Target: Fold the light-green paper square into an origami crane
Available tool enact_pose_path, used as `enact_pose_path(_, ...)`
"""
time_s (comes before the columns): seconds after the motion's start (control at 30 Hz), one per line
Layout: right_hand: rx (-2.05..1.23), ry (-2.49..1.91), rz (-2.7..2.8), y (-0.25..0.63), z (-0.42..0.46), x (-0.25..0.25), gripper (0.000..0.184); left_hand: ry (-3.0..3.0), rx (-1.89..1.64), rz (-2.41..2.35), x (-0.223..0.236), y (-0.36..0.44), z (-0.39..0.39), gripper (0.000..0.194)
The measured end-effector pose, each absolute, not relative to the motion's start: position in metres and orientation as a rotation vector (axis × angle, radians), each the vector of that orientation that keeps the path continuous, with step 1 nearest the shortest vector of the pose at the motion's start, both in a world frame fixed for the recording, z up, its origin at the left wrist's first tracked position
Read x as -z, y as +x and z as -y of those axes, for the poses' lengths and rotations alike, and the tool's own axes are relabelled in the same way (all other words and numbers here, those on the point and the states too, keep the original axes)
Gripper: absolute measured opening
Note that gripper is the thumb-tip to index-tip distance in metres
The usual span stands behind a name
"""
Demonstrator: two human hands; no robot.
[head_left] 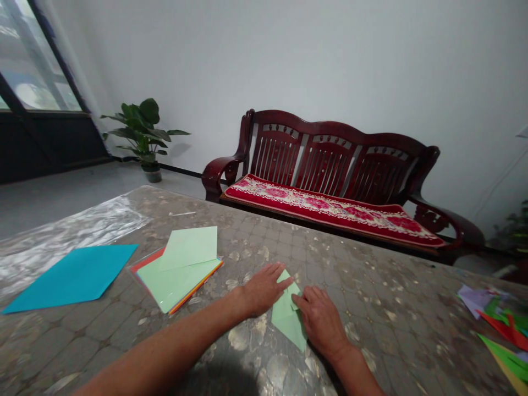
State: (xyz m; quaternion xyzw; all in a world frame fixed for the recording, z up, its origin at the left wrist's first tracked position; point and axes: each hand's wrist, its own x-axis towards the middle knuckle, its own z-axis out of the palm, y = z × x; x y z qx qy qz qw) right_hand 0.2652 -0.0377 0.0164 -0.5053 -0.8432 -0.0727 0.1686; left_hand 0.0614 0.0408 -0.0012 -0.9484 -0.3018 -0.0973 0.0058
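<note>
A light green sheet of folding paper (286, 319), partly folded, lies on the patterned tabletop in front of me. My left hand (264, 289) rests on its upper left part, fingers stretched out and lying flat. At the paper's right edge, my right hand (324, 320) has curled fingers, with thumb and forefinger closed on a small folded flap. Part of the paper is hidden under both hands. To the left lies a stack of coloured paper (177, 283), green on top with red and orange edges showing. A loose light green sheet (192, 245) overlaps that stack.
A blue sheet (76, 278) lies far left beside crumpled clear plastic (82, 225). A thin white stick (182, 213) is near the table's back edge. Folded coloured papers (509, 330) lie far right. Beyond the table (396, 308) are a wooden bench (322, 159) and a potted plant (142, 132).
</note>
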Motion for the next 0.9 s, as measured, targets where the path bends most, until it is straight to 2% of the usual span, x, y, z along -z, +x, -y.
enact_pose_path(0.23,0.237,-1.519,2.429,0.262,0.049,-0.016,0.020,-3.013,0.373,0.804,0.005,0.066,-0.036,0.036)
enact_pose_path(0.5,0.245,-1.540,2.410,0.253,0.066,-0.016,0.031,-2.955,0.386,0.900,0.001,0.075,-0.028,0.035)
enact_pose_path(0.7,0.275,-1.564,2.355,0.249,0.076,-0.005,0.027,-2.786,0.344,1.210,0.008,0.099,-0.013,0.047)
enact_pose_path(0.9,0.286,-1.629,2.264,0.255,0.070,-0.003,0.022,-2.799,0.375,1.261,0.011,0.096,-0.007,0.058)
